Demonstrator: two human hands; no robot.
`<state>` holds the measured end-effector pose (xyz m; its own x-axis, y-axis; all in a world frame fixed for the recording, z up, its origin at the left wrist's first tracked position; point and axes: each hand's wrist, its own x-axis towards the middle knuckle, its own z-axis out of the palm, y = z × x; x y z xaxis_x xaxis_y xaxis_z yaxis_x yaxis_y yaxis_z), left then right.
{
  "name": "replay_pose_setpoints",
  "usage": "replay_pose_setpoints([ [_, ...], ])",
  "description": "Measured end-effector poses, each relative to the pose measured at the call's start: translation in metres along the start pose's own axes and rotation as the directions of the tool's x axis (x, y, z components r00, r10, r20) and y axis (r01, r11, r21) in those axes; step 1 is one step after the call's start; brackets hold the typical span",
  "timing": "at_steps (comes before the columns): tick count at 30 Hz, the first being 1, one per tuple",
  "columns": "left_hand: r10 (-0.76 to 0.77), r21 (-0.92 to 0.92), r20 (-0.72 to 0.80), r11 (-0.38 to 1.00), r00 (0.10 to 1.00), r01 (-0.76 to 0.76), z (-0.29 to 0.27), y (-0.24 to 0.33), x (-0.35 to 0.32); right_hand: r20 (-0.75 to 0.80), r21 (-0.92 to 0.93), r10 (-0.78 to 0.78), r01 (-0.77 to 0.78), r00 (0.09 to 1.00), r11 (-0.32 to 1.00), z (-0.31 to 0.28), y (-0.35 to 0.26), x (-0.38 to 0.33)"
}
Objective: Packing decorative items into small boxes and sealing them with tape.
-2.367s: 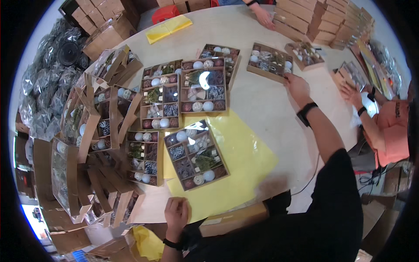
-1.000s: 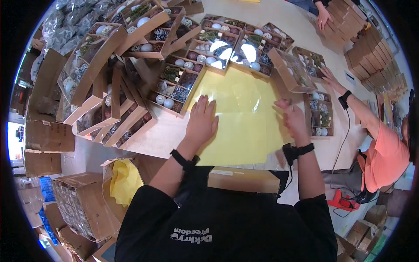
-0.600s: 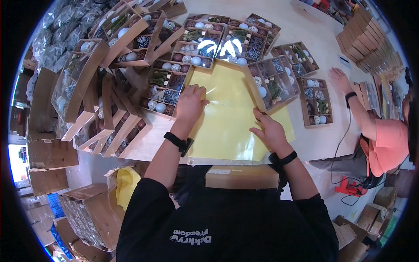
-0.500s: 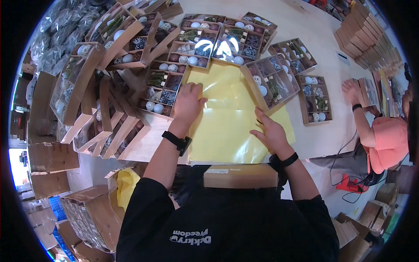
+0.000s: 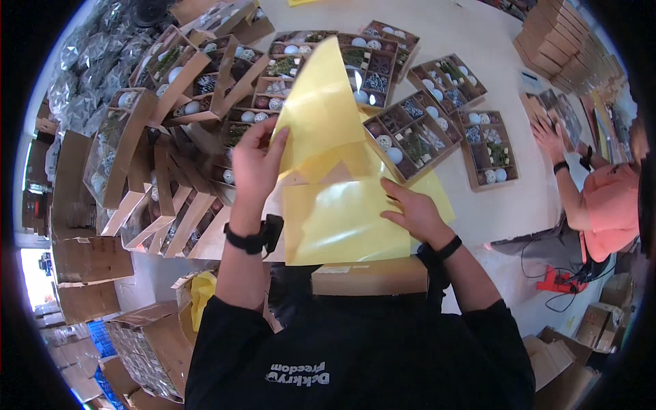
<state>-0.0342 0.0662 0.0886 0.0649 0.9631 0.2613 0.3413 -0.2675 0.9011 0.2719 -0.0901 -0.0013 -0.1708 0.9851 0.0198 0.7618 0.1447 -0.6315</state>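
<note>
In the middle of the table, glossy yellow sheets point(image 5: 342, 225) lie partly over one another. My left hand point(image 5: 255, 162) pinches the left edge of one yellow sheet point(image 5: 318, 109), whose far part curls up off the table. My right hand point(image 5: 418, 210) rests on the right side of the sheets, thumb and forefinger apart, with nothing visibly gripped. Just beyond it, a compartmented box of ornaments point(image 5: 415, 134), holding balls, greenery and pine cones, sits at a slant. The raised sheet hides part of the boxes behind it.
Leaning open ornament boxes point(image 5: 179, 89) crowd the left side. More boxes point(image 5: 493, 154) lie at the right, near a co-worker's hand point(image 5: 549, 140) on another box. Stacked cardboard point(image 5: 557, 44) stands far right. A closed carton point(image 5: 369, 277) sits against my front.
My left hand has moved left and taken hold of a yellow sheet, lifting its far part. My right hand has shifted slightly left. The co-worker's hand has moved a little.
</note>
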Motion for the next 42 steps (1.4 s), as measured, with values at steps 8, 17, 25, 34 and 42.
replay_pose_setpoints([
  [8, 0.089, 0.562, 0.394, 0.764, 0.915, -0.317, 0.0, 0.029, -0.114, -0.076, 0.717, 0.269, -0.134, 0.96, 0.684, -0.017, -0.004, 0.019],
  [17, 0.022, 0.625, 0.56, 0.645, 0.829, -0.439, 0.032, -0.024, -0.139, 0.119, 0.243, 0.154, -0.18, 0.981, 0.953, -0.037, -0.021, -0.02],
  [25, 0.066, 0.512, 0.595, 0.737, 0.801, -0.442, 0.04, -0.015, -0.13, -0.03, 0.05, -0.028, 0.03, 0.999, 0.998, -0.011, -0.021, -0.012],
  [34, 0.013, 0.503, 0.684, 0.716, 0.73, -0.484, 0.08, -0.025, -0.132, 0.002, 0.008, 0.023, -0.023, 1.0, 1.0, 0.007, -0.008, -0.021],
  [42, 0.031, 0.476, 0.69, 0.733, 0.723, -0.486, 0.079, -0.028, -0.129, 0.038, -0.098, 0.01, -0.006, 0.999, 0.995, 0.004, -0.008, -0.01],
])
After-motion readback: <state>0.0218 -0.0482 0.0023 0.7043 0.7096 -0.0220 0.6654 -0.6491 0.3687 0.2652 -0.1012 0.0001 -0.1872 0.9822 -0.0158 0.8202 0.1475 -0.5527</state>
